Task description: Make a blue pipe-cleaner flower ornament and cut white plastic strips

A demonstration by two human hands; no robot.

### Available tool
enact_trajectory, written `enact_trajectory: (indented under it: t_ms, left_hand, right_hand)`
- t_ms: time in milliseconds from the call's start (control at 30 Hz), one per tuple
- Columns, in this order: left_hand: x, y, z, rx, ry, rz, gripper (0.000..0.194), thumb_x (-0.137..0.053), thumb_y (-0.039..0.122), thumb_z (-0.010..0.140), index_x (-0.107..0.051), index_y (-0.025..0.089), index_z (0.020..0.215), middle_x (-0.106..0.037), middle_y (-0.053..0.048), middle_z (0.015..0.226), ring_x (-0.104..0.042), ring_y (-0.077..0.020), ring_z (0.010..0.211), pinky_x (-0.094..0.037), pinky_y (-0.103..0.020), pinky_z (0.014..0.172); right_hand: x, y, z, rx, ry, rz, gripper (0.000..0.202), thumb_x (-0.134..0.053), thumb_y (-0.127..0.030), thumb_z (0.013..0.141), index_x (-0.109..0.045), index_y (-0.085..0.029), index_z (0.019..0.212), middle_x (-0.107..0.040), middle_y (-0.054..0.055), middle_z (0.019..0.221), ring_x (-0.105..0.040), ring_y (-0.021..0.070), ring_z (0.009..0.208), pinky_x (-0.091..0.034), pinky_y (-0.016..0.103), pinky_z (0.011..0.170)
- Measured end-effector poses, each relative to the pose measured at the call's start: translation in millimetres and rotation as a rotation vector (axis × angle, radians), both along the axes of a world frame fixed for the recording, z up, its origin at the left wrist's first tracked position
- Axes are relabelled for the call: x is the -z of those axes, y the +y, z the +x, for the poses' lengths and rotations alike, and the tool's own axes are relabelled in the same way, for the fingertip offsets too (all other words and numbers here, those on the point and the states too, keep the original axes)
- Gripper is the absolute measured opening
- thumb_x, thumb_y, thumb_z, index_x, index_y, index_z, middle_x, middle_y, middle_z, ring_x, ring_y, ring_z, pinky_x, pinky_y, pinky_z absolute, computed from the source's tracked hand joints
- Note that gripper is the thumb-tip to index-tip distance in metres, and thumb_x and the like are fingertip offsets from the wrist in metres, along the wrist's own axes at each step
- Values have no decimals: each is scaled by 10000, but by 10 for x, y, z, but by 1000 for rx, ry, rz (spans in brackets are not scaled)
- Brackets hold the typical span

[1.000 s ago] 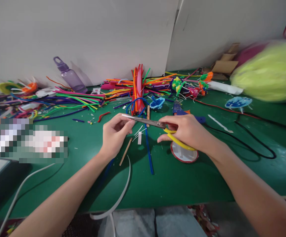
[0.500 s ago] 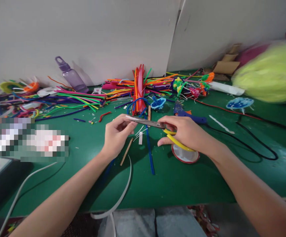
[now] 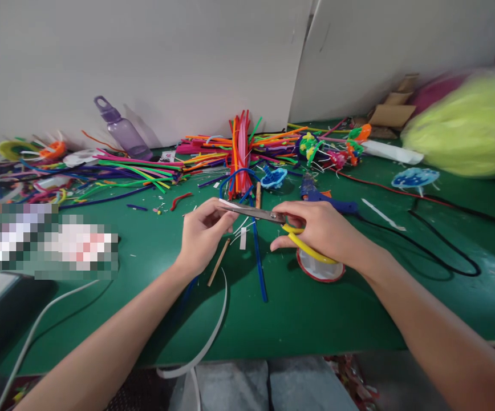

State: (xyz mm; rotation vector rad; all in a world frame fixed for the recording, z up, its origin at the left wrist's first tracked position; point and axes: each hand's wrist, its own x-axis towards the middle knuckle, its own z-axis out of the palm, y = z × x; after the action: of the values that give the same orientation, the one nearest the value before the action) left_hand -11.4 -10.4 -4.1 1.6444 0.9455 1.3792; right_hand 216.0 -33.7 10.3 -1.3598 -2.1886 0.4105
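My right hand point(image 3: 322, 228) grips the yellow handles of the scissors point(image 3: 256, 213), whose blades point left. At the blade tips, my left hand point(image 3: 205, 228) pinches a small white strip point(image 3: 228, 204) between thumb and fingers; part of the strip lies along the blades. Below the scissors, a short white piece point(image 3: 243, 238), a thin brown stick point(image 3: 219, 262) and a blue pipe cleaner point(image 3: 259, 262) lie on the green table point(image 3: 307, 325). A red-rimmed round container point(image 3: 320, 269) sits under my right hand. A long white band point(image 3: 219, 325) curves over the table's front edge.
Bundled colourful pipe cleaners point(image 3: 241, 154) lie at the back centre. A purple bottle point(image 3: 128, 134) leans against the wall. A blue glue gun point(image 3: 333, 201) with a black cable and a blue flower-like piece point(image 3: 414, 178) are to the right. A yellow-green bag point(image 3: 465, 128) stands behind them.
The scissor blades look slightly more closed over the white strip. Both hands have stayed almost in place.
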Motion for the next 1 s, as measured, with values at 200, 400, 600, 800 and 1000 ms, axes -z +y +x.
enact_trajectory:
  t_ms: [200, 400, 600, 800, 1000]
  left_hand:
    - [-9, -6, 1, -4, 9, 9, 97, -677, 211, 788, -661, 165, 704, -554, 25, 690, -513, -51, 532, -412, -181, 501]
    - [-29, -12, 9, 0, 15, 3, 131, -699, 259, 788, -657, 169, 702, -535, 28, 655, -513, -58, 532, -416, -189, 507]
    - [-37, -15, 2, -3, 28, 1, 135, -693, 258, 794, -654, 171, 698, -529, 32, 640, -515, -60, 536, -412, -193, 512]
    - [-20, -20, 1, -5, 29, -1, 138, -686, 247, 797, -652, 171, 687, -543, 32, 654, -517, -55, 541, -412, -193, 523]
    - [2, 14, -11, -14, -46, -2, 106, -710, 272, 772, -672, 177, 744, -609, 3, 765, -534, -67, 559, -442, -208, 525]
  right_hand:
    - [-22, -17, -8, 15, 9, 0, 600, -655, -731, 665, -682, -213, 965, -543, -21, 678, -434, 113, 583, -303, 244, 539]
    - [-24, -22, -6, 26, -9, 29, 568, -678, -703, 667, -693, -220, 968, -569, -24, 671, -461, 115, 581, -308, 244, 542]
    - [-27, -27, -4, 44, -36, 58, 512, -761, -614, 638, -703, -224, 965, -615, -24, 697, -503, 117, 594, -321, 242, 555]
    - [-31, -26, 0, 42, -29, 58, 517, -703, -660, 679, -708, -227, 962, -629, -15, 680, -526, 124, 589, -326, 246, 551]
    - [-21, -11, 24, 51, -22, 37, 600, -654, -738, 659, -710, -221, 958, -571, -18, 613, -473, 123, 554, -325, 257, 550]
